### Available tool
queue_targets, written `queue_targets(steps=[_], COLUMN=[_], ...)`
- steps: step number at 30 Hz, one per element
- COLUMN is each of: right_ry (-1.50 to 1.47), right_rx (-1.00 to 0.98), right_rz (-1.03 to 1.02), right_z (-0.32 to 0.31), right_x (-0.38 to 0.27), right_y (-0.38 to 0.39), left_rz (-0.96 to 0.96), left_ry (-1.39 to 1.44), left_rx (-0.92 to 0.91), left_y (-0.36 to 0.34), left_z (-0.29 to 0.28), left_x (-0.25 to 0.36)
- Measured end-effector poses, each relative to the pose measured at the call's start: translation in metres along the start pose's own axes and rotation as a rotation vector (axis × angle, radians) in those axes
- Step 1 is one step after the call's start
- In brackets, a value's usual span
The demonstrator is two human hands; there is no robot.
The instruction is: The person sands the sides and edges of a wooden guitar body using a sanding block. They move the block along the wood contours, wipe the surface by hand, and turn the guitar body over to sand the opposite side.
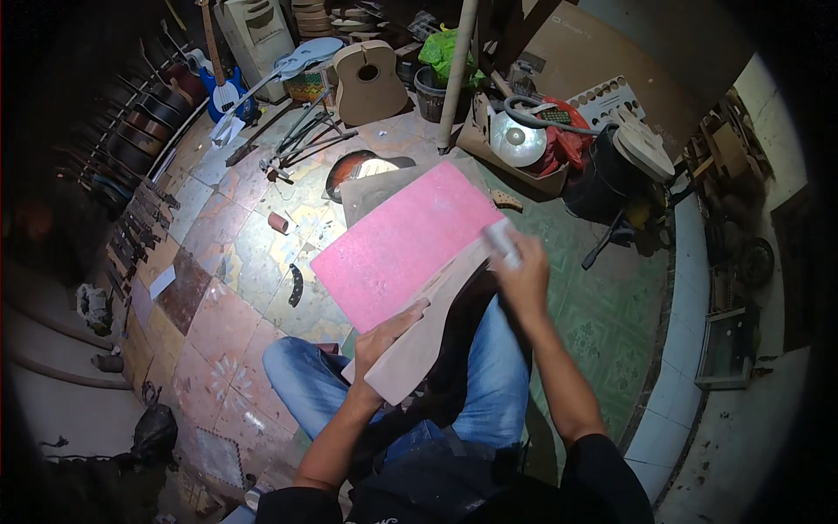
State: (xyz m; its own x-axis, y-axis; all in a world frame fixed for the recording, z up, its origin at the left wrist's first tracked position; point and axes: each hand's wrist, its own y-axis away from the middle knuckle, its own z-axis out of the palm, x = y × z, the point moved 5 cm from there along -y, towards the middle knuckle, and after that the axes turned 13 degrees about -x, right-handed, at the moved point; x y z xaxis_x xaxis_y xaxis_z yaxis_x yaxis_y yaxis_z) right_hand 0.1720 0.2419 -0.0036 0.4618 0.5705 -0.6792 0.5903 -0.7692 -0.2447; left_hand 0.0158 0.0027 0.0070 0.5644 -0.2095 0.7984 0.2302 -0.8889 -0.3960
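A pale wooden guitar body [420,341], its curved edge facing up, stands tilted across my lap. My left hand [384,342] grips its near end, fingers over the far face. At the other end my right hand [526,278] is closed around a small pale block [500,243], pressed to the wood's upper edge; motion smears both, so I cannot tell exactly what the block is. Just beyond the wood lies a flat pink board [401,240], resting on a grey-brown sheet [367,194].
Behind the board lie a sunburst guitar body [347,171] and a small headstock-shaped piece [506,201]. A reddish-brown roll [278,223] and a dark curved strip [296,286] lie on the tiles. An unfinished acoustic guitar body [370,86] and a cardboard box [550,181] stand farther back.
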Motion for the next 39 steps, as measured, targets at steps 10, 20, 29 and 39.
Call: queue_targets(steps=[10,20,29,39], right_ry=[-0.002,-0.147,-0.261,-0.076], right_rx=[0.036,0.106,0.257,0.437], right_rz=[-0.177,-0.374,-0.405,-0.417], right_z=[0.031,0.058,0.077,0.082], right_x=[-0.021,-0.032,-0.016,0.032], right_y=[0.018,0.02,0.009,-0.012], left_rz=[-0.021,0.132,0.186,0.128], left_ry=[-0.163,-0.164,-0.112,-0.157], left_rx=[0.034,0.179,0.074,0.008], left_y=[-0.007,-0.02,-0.025,-0.03], left_z=[-0.009,-0.023,-0.022,-0.017], left_x=[-0.009,-0.008,-0.02,-0.023])
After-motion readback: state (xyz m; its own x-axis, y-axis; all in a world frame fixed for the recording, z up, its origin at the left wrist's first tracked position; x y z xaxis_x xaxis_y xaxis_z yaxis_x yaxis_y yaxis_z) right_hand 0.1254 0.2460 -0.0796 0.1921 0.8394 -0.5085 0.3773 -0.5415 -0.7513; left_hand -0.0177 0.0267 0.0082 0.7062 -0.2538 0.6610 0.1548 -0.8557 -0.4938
